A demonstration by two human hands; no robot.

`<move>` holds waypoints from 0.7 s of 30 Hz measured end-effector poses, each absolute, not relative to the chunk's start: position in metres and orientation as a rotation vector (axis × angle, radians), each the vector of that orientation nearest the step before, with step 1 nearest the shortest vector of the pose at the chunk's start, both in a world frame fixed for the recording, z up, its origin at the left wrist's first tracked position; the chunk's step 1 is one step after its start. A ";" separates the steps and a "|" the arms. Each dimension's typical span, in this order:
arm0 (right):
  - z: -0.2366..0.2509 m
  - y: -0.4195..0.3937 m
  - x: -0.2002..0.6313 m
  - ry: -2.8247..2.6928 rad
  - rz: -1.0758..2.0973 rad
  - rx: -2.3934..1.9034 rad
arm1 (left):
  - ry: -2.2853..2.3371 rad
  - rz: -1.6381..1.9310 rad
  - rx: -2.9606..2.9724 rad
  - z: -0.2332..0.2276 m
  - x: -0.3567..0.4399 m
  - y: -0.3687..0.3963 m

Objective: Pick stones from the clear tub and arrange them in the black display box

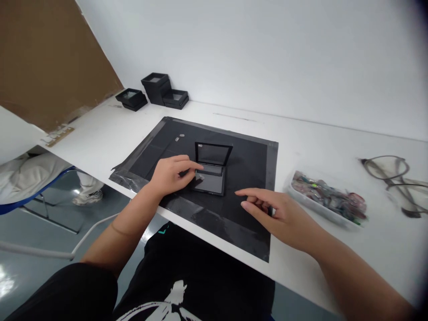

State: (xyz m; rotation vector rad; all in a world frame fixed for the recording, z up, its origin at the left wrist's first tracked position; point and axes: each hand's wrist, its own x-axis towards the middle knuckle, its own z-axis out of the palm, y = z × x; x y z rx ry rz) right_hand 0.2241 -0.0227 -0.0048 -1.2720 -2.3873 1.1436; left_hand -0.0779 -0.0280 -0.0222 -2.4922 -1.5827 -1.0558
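A small black box [209, 183] stands on the black mat [249, 176] with its windowed lid [214, 154] raised. Its inside is grey, and a small shiny piece [199, 178] lies near its left side, too small to name. My left hand [172, 176] rests at the box's left edge, index finger stretched over it and thumb beside it; nothing shows in its grasp. To the right of the box, my right hand [272, 211] hovers over the mat, thumb and index finger apart, the other fingers curled, holding nothing. Two small shiny pieces [179, 137] lie on the mat, upper left.
A clear tray [321, 200] full of small colourful packets sits right of the mat, with eyeglasses [388, 171] beyond it. Several black boxes [156, 89] are stacked against the wall at the back left. A chair [43, 200] with pale cloth stands at left.
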 end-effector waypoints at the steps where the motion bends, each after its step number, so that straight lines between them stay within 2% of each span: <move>1: -0.005 -0.023 0.224 -2.387 1.141 -1.278 | -1.614 -1.093 -2.489 -0.021 -0.078 -0.029; 8: -0.002 -0.022 0.223 -2.422 1.112 -1.301 | -1.806 -0.720 -2.792 -0.020 -0.080 -0.028; 21: 0.005 -0.023 0.221 -2.447 1.116 -1.320 | -1.912 -0.684 -2.825 -0.012 -0.071 -0.023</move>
